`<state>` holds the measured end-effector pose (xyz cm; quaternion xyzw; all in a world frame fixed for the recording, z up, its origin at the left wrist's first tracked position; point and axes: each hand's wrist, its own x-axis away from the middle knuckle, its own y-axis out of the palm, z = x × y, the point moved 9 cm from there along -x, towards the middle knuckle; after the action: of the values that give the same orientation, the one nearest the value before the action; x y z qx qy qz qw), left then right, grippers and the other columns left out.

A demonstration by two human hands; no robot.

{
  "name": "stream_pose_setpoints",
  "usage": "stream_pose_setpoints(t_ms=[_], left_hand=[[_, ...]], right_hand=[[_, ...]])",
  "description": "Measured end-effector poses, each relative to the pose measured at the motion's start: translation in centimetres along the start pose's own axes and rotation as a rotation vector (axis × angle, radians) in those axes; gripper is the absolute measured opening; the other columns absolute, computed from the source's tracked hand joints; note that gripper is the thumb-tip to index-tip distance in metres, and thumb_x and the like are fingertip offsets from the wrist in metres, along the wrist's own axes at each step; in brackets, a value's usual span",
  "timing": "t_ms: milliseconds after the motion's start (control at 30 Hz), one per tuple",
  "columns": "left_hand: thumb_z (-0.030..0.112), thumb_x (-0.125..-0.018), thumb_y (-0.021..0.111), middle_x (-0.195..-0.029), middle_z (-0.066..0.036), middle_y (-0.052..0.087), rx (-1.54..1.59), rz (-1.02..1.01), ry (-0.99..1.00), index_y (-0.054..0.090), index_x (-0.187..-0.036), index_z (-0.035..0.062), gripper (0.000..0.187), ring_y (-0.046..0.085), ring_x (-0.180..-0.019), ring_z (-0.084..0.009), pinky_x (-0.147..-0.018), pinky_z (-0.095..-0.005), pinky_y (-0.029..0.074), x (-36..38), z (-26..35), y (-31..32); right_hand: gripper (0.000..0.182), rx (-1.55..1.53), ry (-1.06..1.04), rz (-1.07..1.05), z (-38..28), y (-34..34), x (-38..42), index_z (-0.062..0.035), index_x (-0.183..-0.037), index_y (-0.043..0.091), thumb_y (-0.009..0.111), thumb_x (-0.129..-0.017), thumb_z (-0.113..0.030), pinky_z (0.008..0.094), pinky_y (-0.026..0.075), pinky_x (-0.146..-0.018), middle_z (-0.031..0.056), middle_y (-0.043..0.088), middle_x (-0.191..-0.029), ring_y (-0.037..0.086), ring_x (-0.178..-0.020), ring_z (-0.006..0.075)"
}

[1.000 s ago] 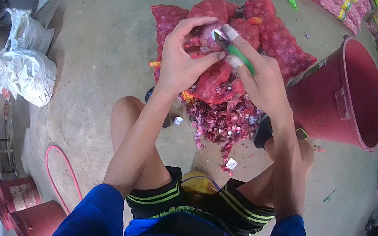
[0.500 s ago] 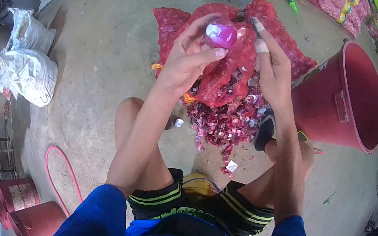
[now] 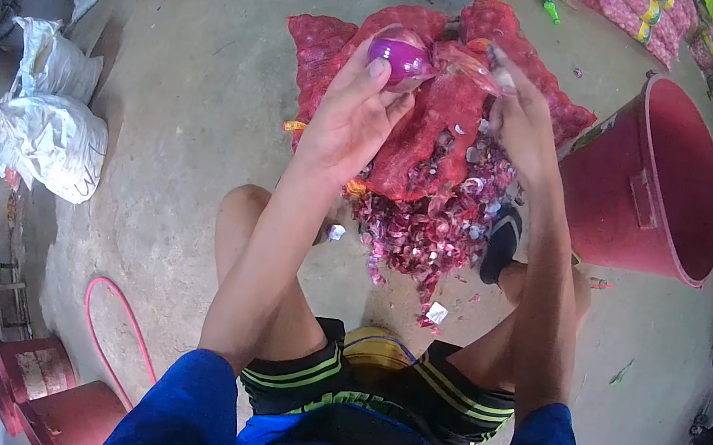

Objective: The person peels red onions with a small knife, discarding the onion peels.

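One onion [image 3: 397, 60] sits in the left hand [image 3: 354, 117], above a sack [image 3: 421, 153]; the right hand [image 3: 524, 123] pinches its loose skin [image 3: 468, 67]; peeling appears under way; further pulling calls for a steady left hold.

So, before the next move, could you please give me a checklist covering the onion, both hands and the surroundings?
1. Onion held in left hand: ok.
2. Onion fully peeled: not ok; a loose strip of skin stretches toward the right hand.
3. Right hand's hold: cannot tell; its fingers are blurred.
4. Floor beside right shoe free of peelings: not ok; a heap of peelings lies there.
5. Red tub's mouth uncovered: ok.
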<state>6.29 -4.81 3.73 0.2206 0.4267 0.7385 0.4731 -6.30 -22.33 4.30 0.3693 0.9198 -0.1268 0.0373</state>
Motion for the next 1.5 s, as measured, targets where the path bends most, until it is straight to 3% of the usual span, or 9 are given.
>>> stream_pose_setpoints(t_ms=[267,533,700,1133,1200,1233,1367,1433,1500], left_hand=[[-0.007,-0.092,0.079,-0.138,-0.014,0.066,-0.252,0.102,0.200,0.052,-0.141,0.0047,0.058,0.066,-0.129,-0.0243,-0.112,-0.0379,0.055,0.2,2.1,0.6],[-0.007,-0.083,0.087,-0.136,-0.010,0.066,-0.655,0.153,0.360,0.055,-0.144,0.0030,0.069,0.067,-0.121,-0.0177,-0.106,-0.0336,0.056,0.6,3.0,2.1],[-0.006,-0.081,0.089,-0.131,-0.009,0.070,-0.922,0.132,0.410,0.062,-0.142,0.0016,0.067,0.068,-0.118,-0.0164,-0.105,-0.0330,0.056,0.7,3.0,3.1],[-0.002,-0.073,0.096,-0.122,-0.011,0.074,-1.070,0.062,0.508,0.066,-0.128,-0.0030,0.062,0.071,-0.113,-0.0177,-0.104,-0.0335,0.057,0.9,4.3,3.6],[0.001,-0.072,0.098,-0.121,-0.010,0.074,-1.064,0.092,0.507,0.067,-0.126,-0.0019,0.063,0.072,-0.112,-0.0177,-0.104,-0.0336,0.057,1.6,4.5,3.5],[0.002,-0.072,0.098,-0.122,-0.009,0.073,-1.006,0.138,0.496,0.066,-0.127,-0.0018,0.064,0.072,-0.112,-0.0177,-0.104,-0.0336,0.058,1.9,4.9,3.3],[0.000,-0.074,0.097,-0.124,-0.011,0.069,-0.875,0.165,0.493,0.062,-0.130,-0.0002,0.066,0.070,-0.115,-0.0180,-0.103,-0.0325,0.059,1.3,5.6,2.4],[-0.001,-0.074,0.097,-0.125,-0.011,0.069,-0.855,0.164,0.471,0.060,-0.130,0.0005,0.066,0.070,-0.115,-0.0180,-0.101,-0.0322,0.059,1.3,5.3,2.2],[-0.002,-0.074,0.097,-0.123,-0.010,0.067,-0.811,0.189,0.462,0.058,-0.127,0.0022,0.065,0.070,-0.112,-0.0171,-0.099,-0.0315,0.060,1.1,5.0,2.1]], right_hand=[[0.057,-0.089,-0.048,-0.165,-3.9,1.9,3.0,0.0009,-0.165,0.039,0.053,-0.114,-0.019,0.0286,0.051,-0.073,0.0012,0.060,-0.082,0.060,-0.074,0.0109],[0.069,0.016,-0.141,-0.226,-5.1,3.5,4.2,-0.0032,-0.170,0.029,0.059,-0.109,-0.018,0.0319,0.052,-0.072,0.0065,0.061,-0.074,0.062,-0.071,0.0134],[0.072,0.152,-0.313,-0.191,-6.7,4.1,4.7,-0.0035,-0.168,0.031,0.063,-0.105,-0.016,0.0481,0.055,-0.081,0.0271,0.076,-0.097,0.073,-0.087,0.0474],[0.069,0.578,-0.416,-0.098,-6.9,3.4,5.0,-0.0051,-0.165,0.036,0.064,-0.106,-0.027,0.0579,0.053,-0.069,0.0278,0.070,-0.083,0.071,-0.076,0.0467],[0.064,0.476,0.035,-0.124,0.9,1.2,1.8,-0.0027,-0.162,0.039,0.056,-0.110,-0.037,0.0557,0.056,-0.075,0.0290,0.073,-0.087,0.075,-0.082,0.0458],[0.063,0.441,0.050,-0.155,4.7,0.3,0.6,0.0000,-0.158,0.044,0.049,-0.113,-0.044,0.0515,0.057,-0.082,0.0288,0.075,-0.092,0.078,-0.088,0.0408],[0.060,0.247,0.091,-0.184,-0.3,2.1,2.5,0.0012,-0.156,0.048,0.052,-0.113,-0.040,0.0428,0.056,-0.078,0.0200,0.072,-0.086,0.075,-0.081,0.0273],[0.060,0.122,0.026,-0.217,-1.8,3.2,3.7,-0.0001,-0.159,0.047,0.055,-0.113,-0.036,0.0339,0.051,-0.070,0.0067,0.063,-0.080,0.062,-0.073,0.0144],[0.059,-0.005,-0.006,-0.235,-3.4,4.0,4.2,-0.0017,-0.161,0.046,0.056,-0.113,-0.034,0.0308,0.048,-0.067,0.0030,0.059,-0.078,0.057,-0.071,0.0114]])
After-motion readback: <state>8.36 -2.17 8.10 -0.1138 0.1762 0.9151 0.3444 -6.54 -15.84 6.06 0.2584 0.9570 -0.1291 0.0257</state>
